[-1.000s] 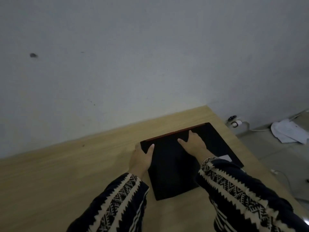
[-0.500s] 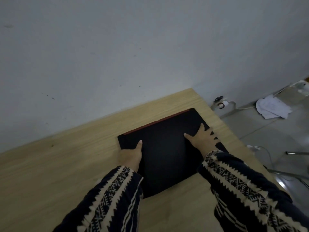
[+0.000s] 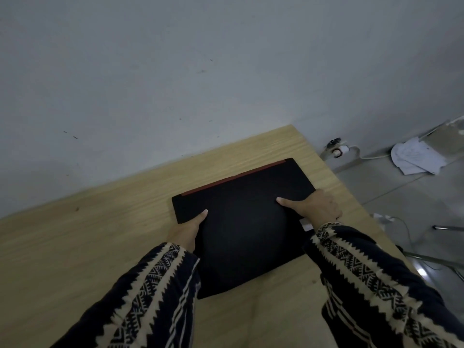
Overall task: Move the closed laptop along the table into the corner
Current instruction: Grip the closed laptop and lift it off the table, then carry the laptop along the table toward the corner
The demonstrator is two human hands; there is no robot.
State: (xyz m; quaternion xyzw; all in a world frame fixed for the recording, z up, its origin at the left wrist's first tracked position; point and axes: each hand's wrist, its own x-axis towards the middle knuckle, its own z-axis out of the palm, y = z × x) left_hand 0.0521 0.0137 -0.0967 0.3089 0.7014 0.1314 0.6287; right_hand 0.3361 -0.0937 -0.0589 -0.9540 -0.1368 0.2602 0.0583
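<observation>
The left hand point(image 3: 184, 231) grips the laptop point(image 3: 247, 222) at its left edge, thumb on the black lid and fingers out of sight below, while the right hand point(image 3: 313, 205) clasps the laptop's right edge the same way. The closed laptop lies flat on the table point(image 3: 100, 237), its red-trimmed back edge near the wall point(image 3: 175, 71) but short of the table's far-right corner. It looks rigid, fairly heavy and smooth-lidded (likely slippery), so 2 side-edge holds suit sliding it.
</observation>
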